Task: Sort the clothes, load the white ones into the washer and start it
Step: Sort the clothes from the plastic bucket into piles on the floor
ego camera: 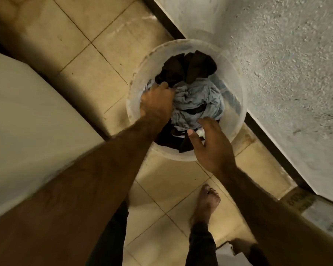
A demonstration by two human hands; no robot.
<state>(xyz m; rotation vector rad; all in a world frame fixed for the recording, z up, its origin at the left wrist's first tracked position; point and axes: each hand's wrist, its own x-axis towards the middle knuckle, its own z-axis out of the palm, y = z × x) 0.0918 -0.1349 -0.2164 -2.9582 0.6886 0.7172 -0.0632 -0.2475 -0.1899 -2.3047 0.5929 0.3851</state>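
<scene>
Inside the translucent tub (236,104), crumpled pale-blue cloth (198,98) lies between black garments (186,70). Your left hand (156,102) grips cloth there, fingers curled; your right hand (211,143) hovers over the near rim, fingers spread.

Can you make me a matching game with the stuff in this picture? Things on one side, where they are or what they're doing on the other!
Things:
1. left hand
2. right hand
3. black cloth
4. bare foot

Places or states:
A. on the floor tiles
B. at the far side of the tub
C. fingers spread, above the tub's near edge
D. reaching into the pale blue cloth

Pairs: 1-D, 2-C, 3-B, 4-A
</scene>
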